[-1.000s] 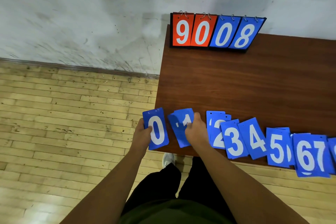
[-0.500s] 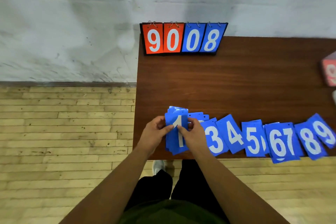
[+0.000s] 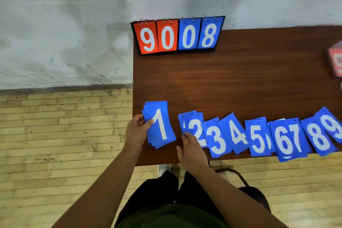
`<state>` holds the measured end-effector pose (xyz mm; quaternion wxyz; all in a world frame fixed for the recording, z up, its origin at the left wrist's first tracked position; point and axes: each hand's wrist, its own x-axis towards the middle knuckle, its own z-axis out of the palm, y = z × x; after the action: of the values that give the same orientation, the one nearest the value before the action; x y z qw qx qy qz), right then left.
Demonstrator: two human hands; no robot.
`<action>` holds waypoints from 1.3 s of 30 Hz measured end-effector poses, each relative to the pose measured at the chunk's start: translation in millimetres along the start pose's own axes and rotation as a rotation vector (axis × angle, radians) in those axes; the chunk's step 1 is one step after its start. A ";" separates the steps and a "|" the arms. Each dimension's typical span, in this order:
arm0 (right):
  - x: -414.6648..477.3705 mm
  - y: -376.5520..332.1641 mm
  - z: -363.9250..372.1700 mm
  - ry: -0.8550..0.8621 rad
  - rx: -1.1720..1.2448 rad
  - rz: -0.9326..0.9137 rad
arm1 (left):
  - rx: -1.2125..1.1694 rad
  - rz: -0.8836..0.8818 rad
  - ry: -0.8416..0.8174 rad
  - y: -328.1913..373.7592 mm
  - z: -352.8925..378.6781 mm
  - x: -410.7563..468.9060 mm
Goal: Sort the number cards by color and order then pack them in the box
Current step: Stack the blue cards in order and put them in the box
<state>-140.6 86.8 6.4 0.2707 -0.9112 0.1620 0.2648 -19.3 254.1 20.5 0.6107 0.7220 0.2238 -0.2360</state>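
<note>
The left hand (image 3: 137,132) pinches a blue stack (image 3: 161,126) with a 1 on top. Its thumb is on the front, at the left edge of the tabletop (image 3: 240,83). Just beside it, the right hand (image 3: 192,151) rests loose fingertips on the 2 cards (image 3: 192,125). Next comes a row (image 3: 259,140) of cards, 3 to 9, lying partly over each other. At the far right is a red box (image 3: 335,61), blurry and cut off. I cannot tell what is inside.
</note>
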 end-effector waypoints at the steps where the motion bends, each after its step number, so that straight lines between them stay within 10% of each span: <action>1: 1.8 -5.3 3.0 -0.008 -0.024 -0.041 | -0.006 -0.005 0.019 -0.5 -3.3 -0.3; 9: 33.2 -21.3 -0.6 0.248 -0.071 0.156 | -0.027 -0.067 0.081 -14.6 -23.4 -4.0; 19: 71.1 -41.9 -3.7 0.138 0.076 0.514 | 0.026 -0.067 0.096 -17.2 -35.5 -7.7; 30: 59.7 -53.4 10.9 0.184 0.053 0.462 | 0.095 -0.050 0.092 -16.9 -47.1 -5.8; 39: 22.6 -35.3 -46.1 0.046 1.037 0.335 | 0.151 -0.005 -0.021 -6.7 -32.9 -8.2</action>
<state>-88.7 84.9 40.8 0.6350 -0.6256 0.4203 0.1698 -27.6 287.3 25.0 0.5563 0.7630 0.2006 -0.2611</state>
